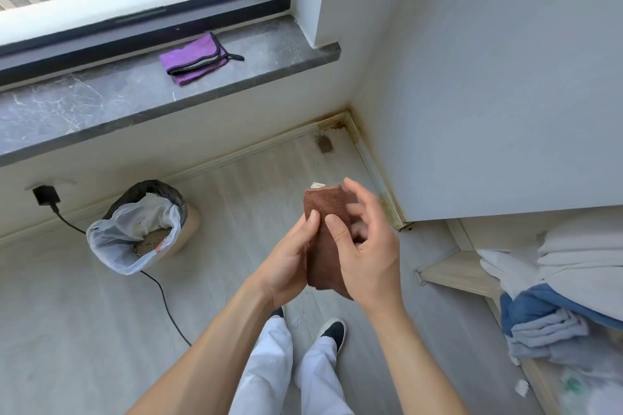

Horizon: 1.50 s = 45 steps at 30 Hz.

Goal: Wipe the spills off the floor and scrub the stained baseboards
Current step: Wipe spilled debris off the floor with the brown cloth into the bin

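Two hands meet near the middle: the left hand (290, 263) grips a folded brown cloth (325, 239) from below, thumb on its face, while the right hand (362, 242) pinches its right side, fingers loosely spread. Farther off, a brown spill (324, 144) marks the floor (236, 199) beside the stained baseboard (372, 168) in the corner

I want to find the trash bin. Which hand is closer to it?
The left hand. It holds the brown cloth on the side facing the trash bin. The right hand is on the cloth's far side, farther from the bin.
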Each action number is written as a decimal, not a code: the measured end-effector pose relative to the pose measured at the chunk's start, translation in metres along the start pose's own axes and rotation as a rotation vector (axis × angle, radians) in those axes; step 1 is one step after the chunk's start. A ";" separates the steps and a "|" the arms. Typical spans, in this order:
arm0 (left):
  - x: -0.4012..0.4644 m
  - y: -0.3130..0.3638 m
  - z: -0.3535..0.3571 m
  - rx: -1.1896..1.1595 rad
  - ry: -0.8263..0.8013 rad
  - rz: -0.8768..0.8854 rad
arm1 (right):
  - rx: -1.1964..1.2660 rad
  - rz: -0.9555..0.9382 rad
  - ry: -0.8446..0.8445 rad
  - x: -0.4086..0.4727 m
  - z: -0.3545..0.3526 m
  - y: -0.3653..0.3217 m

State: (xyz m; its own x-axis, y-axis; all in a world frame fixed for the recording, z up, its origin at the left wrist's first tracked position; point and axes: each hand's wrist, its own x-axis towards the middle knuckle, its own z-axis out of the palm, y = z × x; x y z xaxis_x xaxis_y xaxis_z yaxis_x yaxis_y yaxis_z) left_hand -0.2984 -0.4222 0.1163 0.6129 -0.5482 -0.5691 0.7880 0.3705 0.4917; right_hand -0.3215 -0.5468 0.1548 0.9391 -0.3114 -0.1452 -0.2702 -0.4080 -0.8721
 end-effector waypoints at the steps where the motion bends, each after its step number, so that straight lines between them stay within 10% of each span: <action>1: -0.001 0.001 0.001 -0.038 -0.005 -0.017 | 0.057 0.034 -0.009 0.000 0.001 0.000; 10: 0.001 0.005 0.008 0.037 0.007 0.020 | -0.175 0.017 0.175 -0.001 0.010 0.013; 20: 0.002 0.001 0.013 -0.040 -0.023 -0.066 | 0.384 0.126 -0.001 0.002 0.000 0.015; 34: 0.055 -0.042 0.031 0.072 0.176 0.024 | -0.090 0.159 0.175 0.020 -0.026 0.085; 45: 0.143 -0.096 0.030 0.085 0.383 0.033 | 0.274 0.414 -0.305 0.061 -0.065 0.196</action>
State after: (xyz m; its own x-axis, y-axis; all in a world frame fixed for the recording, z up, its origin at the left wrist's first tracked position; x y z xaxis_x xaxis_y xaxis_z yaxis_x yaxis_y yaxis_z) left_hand -0.2882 -0.5586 0.0069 0.6277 -0.2113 -0.7492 0.7699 0.3108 0.5574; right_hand -0.3305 -0.7014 0.0056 0.7968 -0.1196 -0.5923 -0.6010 -0.0552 -0.7973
